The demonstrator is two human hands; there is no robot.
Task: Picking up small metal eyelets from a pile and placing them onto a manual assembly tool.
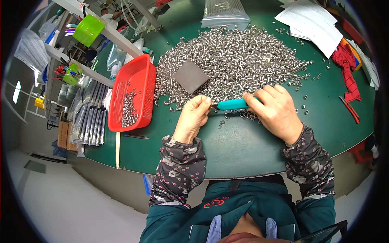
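Observation:
My right hand (277, 111) is wrapped round the teal handle (233, 104) of a hand tool, held roughly level and pointing left. The tool's dark tip meets a small metal piece pinched between the thumb and fingers of my left hand (191, 117); the fingertips mostly hide that piece. Just beyond both hands spreads a big heap of small shiny metal sleeves (243, 60). On the heap's near left side lies a flat grey square plate (191, 76). Left of the heap, a red perforated plastic basket (149, 85) holds a smaller batch of similar metal pieces (129, 113).
The green tabletop (243, 150) carries a clear plastic bag (225, 14) at the back and white papers (310, 24) at back right. A red cloth (345, 69) and red-handled tool (350, 111) lie right. Wrapped bundles (89, 123) and a dark pen-like tool (137, 137) lie left.

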